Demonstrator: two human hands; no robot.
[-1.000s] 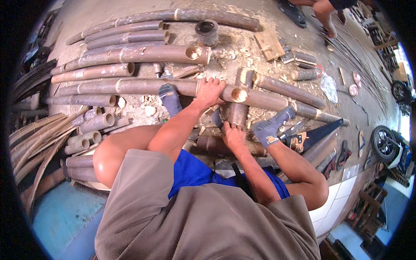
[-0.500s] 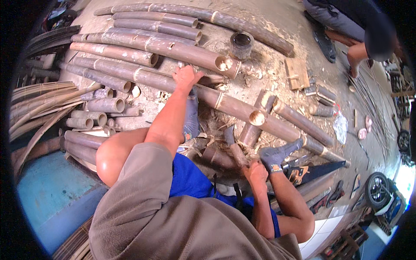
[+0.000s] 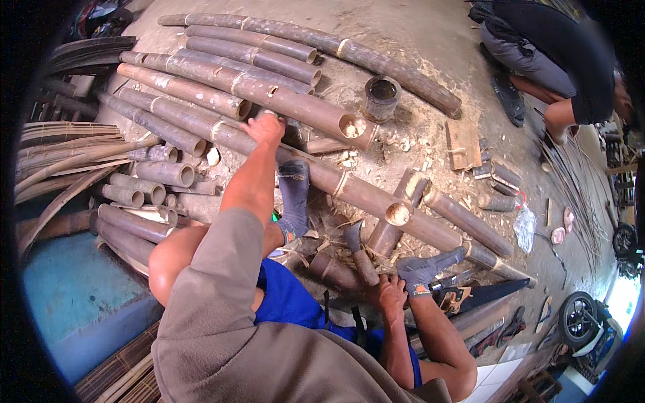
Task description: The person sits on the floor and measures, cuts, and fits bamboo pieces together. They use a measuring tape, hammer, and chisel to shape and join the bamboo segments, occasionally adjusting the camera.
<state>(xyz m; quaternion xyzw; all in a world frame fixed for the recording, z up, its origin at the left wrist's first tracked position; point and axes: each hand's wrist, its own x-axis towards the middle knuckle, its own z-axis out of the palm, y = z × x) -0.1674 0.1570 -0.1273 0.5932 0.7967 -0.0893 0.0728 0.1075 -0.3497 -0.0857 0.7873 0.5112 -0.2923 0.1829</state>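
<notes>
My left hand [image 3: 264, 129] is on or just over a long brown bamboo pole [image 3: 306, 166], fingers apart; whether it presses on the pole I cannot tell. This pole runs slantwise in front of me and has a round hole cut near its right part. It crosses a short bamboo piece [image 3: 388, 235] lying beneath. Low in front of me, my right hand [image 3: 391, 293] is closed round the wooden handle of a hatchet-like tool [image 3: 363, 263], its dark blade pointing away from me. My grey-socked left foot [image 3: 293, 198] is beside the pole, and the right foot [image 3: 430, 267] lies near its right end.
Several bamboo poles [image 3: 269, 84] lie beyond, with a dark pot [image 3: 381, 98] among shavings. Cut bamboo tubes [image 3: 164, 170] and strips are piled left, by a blue surface [image 3: 80, 289]. A handsaw [image 3: 480, 295] lies right. Another person [image 3: 551, 67] crouches at far right.
My left hand has shifted left along the pole, its fingers spreading. The right hand still holds the tool, now turned slightly. The view has tilted, and more of the other person shows.
</notes>
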